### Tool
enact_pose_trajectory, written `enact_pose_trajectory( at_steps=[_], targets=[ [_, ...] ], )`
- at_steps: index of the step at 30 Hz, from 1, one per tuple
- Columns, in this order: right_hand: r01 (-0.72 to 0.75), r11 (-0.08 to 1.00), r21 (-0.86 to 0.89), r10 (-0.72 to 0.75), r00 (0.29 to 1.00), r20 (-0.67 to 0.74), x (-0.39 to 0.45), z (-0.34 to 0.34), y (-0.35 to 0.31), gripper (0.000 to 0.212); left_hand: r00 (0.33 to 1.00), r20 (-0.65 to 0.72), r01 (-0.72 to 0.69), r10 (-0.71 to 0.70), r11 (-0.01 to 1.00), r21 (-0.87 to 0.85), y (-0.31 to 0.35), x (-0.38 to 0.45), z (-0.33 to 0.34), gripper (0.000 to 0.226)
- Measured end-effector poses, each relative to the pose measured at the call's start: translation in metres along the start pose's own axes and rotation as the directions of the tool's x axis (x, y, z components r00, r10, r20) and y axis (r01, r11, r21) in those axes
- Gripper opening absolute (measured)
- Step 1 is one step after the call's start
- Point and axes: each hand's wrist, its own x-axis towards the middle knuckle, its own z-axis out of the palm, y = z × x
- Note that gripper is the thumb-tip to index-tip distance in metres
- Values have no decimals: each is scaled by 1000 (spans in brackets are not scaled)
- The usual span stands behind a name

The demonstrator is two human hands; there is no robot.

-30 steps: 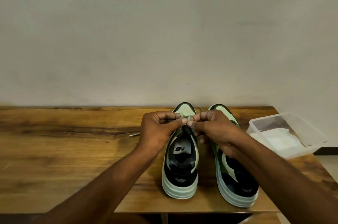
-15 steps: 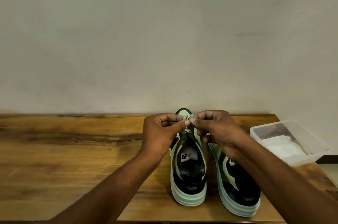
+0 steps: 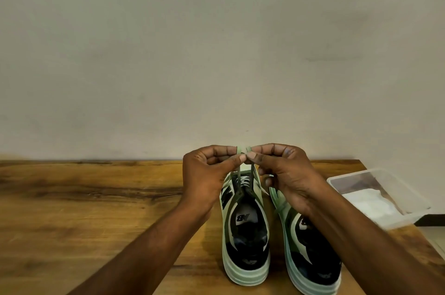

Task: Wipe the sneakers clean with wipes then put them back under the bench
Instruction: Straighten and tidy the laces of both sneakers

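Hands (image 3: 204, 174) lifted laces (image 3: 243, 174) higher; wipe tub (image 3: 414, 216) R of sneakers (image 3: 245, 246).

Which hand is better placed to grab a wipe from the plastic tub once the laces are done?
Right. The right hand is nearer the clear tub of wipes; the left hand would have to cross both sneakers.

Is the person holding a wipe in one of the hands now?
No, both the left hand and the right hand pinch the laces of the left sneaker.
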Motion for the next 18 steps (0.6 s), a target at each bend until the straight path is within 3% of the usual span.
enact_pose_trajectory(
  at_steps=[6, 18],
  targets=[
    [32, 995, 97, -32, 999, 5, 0, 2, -5, 39, 999, 9, -54, 54, 998, 11, 14, 3, 3, 24],
    [102, 978, 182, -100, 995, -20, 0, 15, -30, 19, 991, 11, -132, 132, 991, 1, 44, 11, 7, 24]
  ],
)
